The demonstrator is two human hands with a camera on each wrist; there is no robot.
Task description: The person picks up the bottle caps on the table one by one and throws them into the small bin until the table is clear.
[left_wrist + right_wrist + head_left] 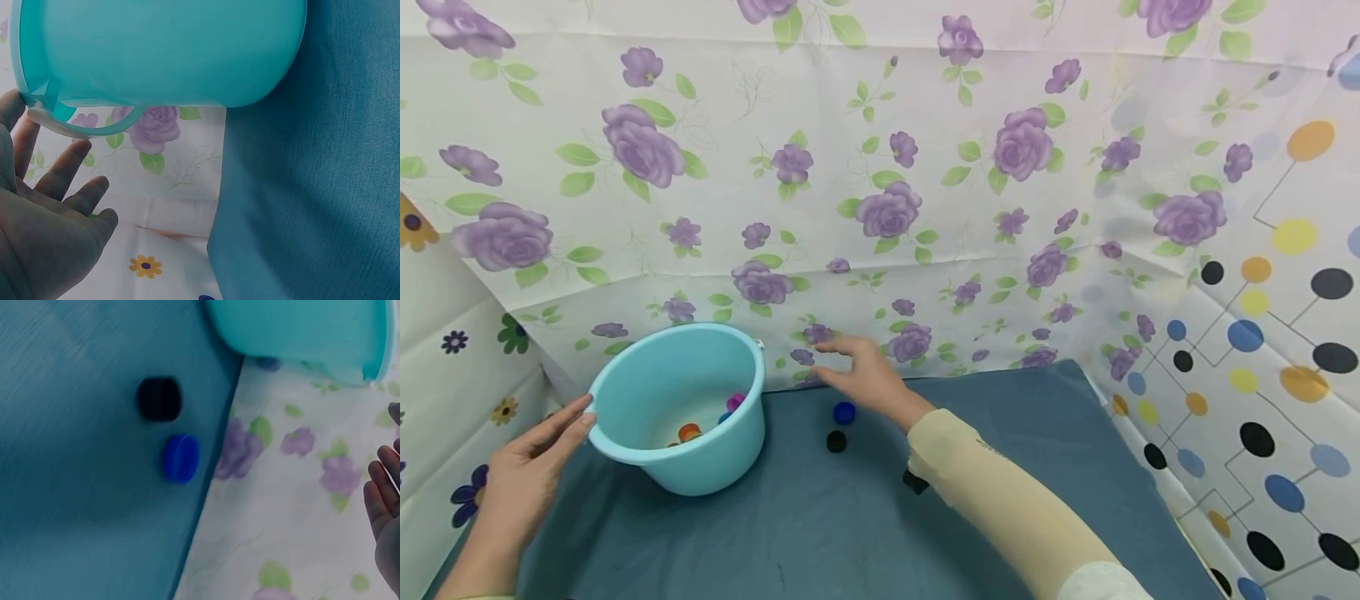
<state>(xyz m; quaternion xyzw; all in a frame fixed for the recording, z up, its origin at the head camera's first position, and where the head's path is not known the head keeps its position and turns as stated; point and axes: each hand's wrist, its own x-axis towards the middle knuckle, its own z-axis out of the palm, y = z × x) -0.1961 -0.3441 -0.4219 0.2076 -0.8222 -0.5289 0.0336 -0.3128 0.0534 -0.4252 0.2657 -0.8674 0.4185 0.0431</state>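
Note:
A light-blue plastic bucket [700,467] stands at the left, with several small coloured caps inside, among them an orange cap [688,432] and a magenta cap [735,402]. My left hand [531,475] pinches its rim at the left, beside the joint of the handle [119,125]; the other fingers spread outward. To the right of the bucket, my right hand [868,379] is raised over the cloth, thumb and fingers apart with nothing between them. Below it lie a blue bottle cap [844,412] and a black bottle cap [836,442], close together.
Dark blue cloth [820,533] covers the surface. Behind it rises a white sheet with purple flowers [887,208]. A dotted sheet [1262,400] hangs at the right, and a flowered one [445,392] at the left. A small black object [915,482] shows under the right sleeve.

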